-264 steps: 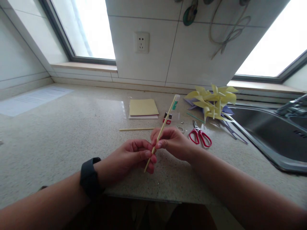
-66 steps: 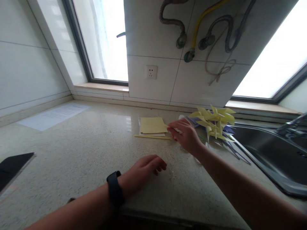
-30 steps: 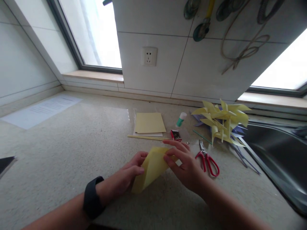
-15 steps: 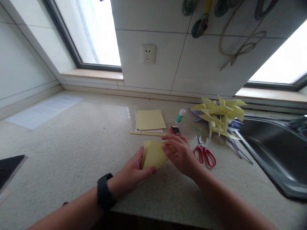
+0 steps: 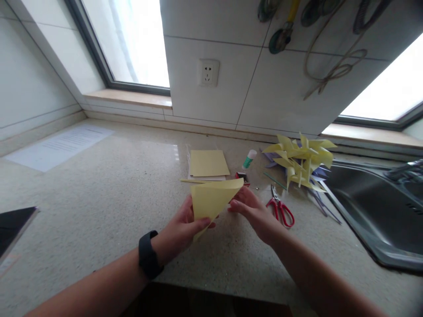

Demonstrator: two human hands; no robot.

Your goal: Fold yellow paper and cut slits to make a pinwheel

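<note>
My left hand (image 5: 185, 226) is closed on a sheet of yellow paper (image 5: 213, 200), thumb in front and fingers behind. The paper is folded into a triangular shape with its pointed corner to the upper right. Just right of it, my right hand (image 5: 253, 211) has its thumb apart from the paper; its other fingers are partly hidden behind the corner, and contact there is unclear. Beyond the paper lie a stack of square yellow sheets (image 5: 209, 163) and thin sticks (image 5: 191, 181). A small red box (image 5: 243, 178) sits behind my right hand, and red-handled scissors (image 5: 280, 207) lie beside it.
A glue stick (image 5: 249, 159) stands near the stack. Yellow and purple paper pinwheels (image 5: 300, 158) are piled beside the metal sink (image 5: 380, 211). A printed sheet (image 5: 62, 145) lies far left on the counter (image 5: 132, 198); a dark flat device (image 5: 15, 226) is at the left edge.
The paper has been turned and raised, now showing a broad triangular face. My right hand has come off its front and moved to the right, behind its corner.
</note>
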